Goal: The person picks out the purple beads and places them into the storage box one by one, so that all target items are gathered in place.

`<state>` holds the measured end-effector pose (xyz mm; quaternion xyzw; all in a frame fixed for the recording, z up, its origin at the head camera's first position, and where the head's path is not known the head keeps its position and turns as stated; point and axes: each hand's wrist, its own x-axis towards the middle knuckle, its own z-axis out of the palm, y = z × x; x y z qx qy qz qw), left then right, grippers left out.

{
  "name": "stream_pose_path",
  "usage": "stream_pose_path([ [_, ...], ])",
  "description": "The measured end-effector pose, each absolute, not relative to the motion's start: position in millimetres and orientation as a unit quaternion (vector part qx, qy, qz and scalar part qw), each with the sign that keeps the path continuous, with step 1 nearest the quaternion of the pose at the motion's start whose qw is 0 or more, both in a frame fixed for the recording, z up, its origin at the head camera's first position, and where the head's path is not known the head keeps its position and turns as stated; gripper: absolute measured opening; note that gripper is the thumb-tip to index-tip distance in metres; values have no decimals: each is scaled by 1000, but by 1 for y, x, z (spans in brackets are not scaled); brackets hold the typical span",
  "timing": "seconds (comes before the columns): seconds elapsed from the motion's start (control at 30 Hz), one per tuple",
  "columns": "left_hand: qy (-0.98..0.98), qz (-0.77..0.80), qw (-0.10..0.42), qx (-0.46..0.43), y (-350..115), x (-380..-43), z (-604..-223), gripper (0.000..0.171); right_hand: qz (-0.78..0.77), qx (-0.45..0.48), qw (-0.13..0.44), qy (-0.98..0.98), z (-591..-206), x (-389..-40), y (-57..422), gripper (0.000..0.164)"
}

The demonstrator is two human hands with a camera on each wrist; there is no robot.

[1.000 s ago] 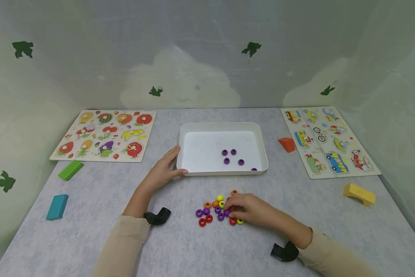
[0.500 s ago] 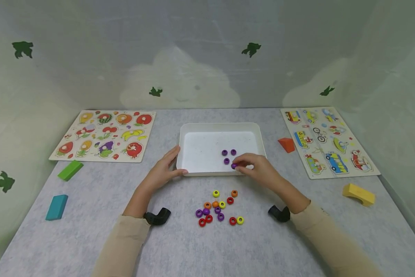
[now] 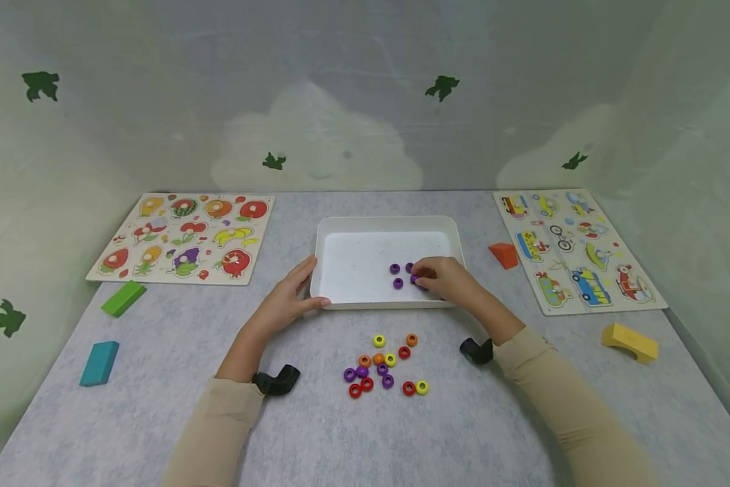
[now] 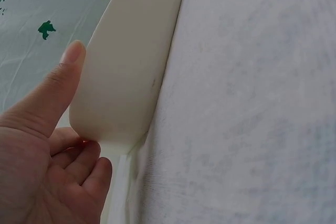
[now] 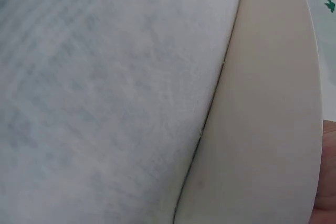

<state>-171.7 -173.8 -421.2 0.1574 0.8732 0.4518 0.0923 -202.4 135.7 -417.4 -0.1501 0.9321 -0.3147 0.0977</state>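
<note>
A shallow white tray [image 3: 365, 267] sits in the middle of the table. My left hand [image 3: 287, 297] holds its near left corner, thumb at the front rim and fingers along the left side; the left wrist view shows the fingers [image 4: 86, 161] bent against the corner. Over the tray's right part, my right hand [image 3: 446, 279] pinches a purple bead [image 3: 413, 279] low above the tray floor. Several purple beads [image 3: 398, 283] lie just left of the fingertips, and the hand hides some of the floor. In the right wrist view, the tray's wall [image 5: 257, 103] covers most of the hand.
Loose red, orange, yellow and purple beads [image 3: 388, 381] lie in front of the tray. A fruit puzzle board [image 3: 182, 238] is at left, a vehicle puzzle board [image 3: 574, 250] at right. Green [image 3: 124, 299], teal [image 3: 99, 363], orange [image 3: 503, 255] and yellow [image 3: 629, 343] blocks lie around.
My right hand took a purple bead from the loose group, carried it over the tray's front rim, then moved further into the tray. My left hand stayed at the tray corner.
</note>
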Motion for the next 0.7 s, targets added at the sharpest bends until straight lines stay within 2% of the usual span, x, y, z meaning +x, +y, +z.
stream_pose_path([
  [0.17, 874, 451, 93, 158, -174, -172, -421, 90, -362, -176, 79, 912, -406, -189, 137, 24],
  [0.4, 871, 455, 92, 161, -173, -173, -420, 91, -425, -319, 40, 846, -388, -142, 132, 28],
  [0.57, 873, 450, 94, 160, -173, -173, -420, 90, -445, -371, 81, 811, -392, -103, 123, 27],
  [0.7, 871, 455, 100, 154, -169, -165, -405, 86, -429, -395, 121, 803, -404, -83, 114, 26],
])
